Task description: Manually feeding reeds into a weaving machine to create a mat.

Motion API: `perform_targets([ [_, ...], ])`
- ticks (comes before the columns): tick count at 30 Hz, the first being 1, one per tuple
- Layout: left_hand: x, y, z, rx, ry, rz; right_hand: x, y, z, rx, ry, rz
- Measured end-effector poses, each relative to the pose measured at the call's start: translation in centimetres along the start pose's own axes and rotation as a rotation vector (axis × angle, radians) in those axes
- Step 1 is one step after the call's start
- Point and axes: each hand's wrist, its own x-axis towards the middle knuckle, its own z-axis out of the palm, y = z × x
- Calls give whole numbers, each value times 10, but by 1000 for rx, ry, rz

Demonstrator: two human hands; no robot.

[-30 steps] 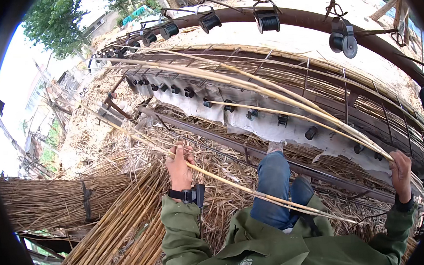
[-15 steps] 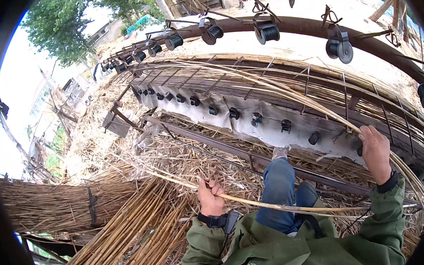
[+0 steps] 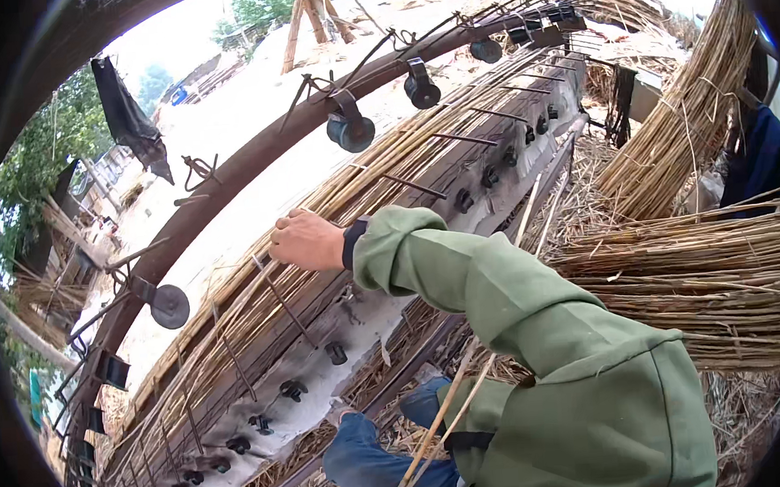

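My right hand point(image 3: 308, 240) reaches across at the end of a green sleeve with a dark cuff. Its fingers are curled over the long tan reeds point(image 3: 252, 288) lying in the metal rack, and the fingertips are partly hidden. Upright thin metal pins point(image 3: 284, 302) stand beside the hand along the reeds. Two loose reeds point(image 3: 449, 409) slant past my legs and pass behind the right sleeve; what holds their lower ends is out of the picture. My left hand is outside the view.
A curved brown pipe point(image 3: 233, 164) carries hanging spools point(image 3: 350, 132) beyond the reeds. Dark bobbins point(image 3: 335, 353) line the pale strip below. Tied reed bundles point(image 3: 692, 292) lie at the right, one leaning upright point(image 3: 685, 109). Straw litters the ground near my jeans point(image 3: 367, 459).
The whole view has swung round, bringing the reed bundles to the right side. My left hand has left the picture. My right hand remains at the rack's reeds, now left of centre.
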Motion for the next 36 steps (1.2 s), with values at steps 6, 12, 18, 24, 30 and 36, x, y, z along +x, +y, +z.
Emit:
perform_targets([
  [6, 0, 47, 28, -589, 23, -375, -14, 1, 3, -67, -18, 185],
  [12, 6, 53, 34, -638, 88, -426, -21, 30, -9, 97, -442, 402],
  [18, 12, 59, 37, -706, 163, -420, -9, 77, 55, 209, -219, 441],
  [24, 27, 52, 32, -782, 253, -404, -16, 63, 50, 202, -340, 448],
  [30, 38, 53, 34, -1051, 199, -442, -75, 18, -25, 216, -259, 260],
  [36, 8, 45, 33, -817, -187, -286, -148, -150, -20, 790, -253, -296],
])
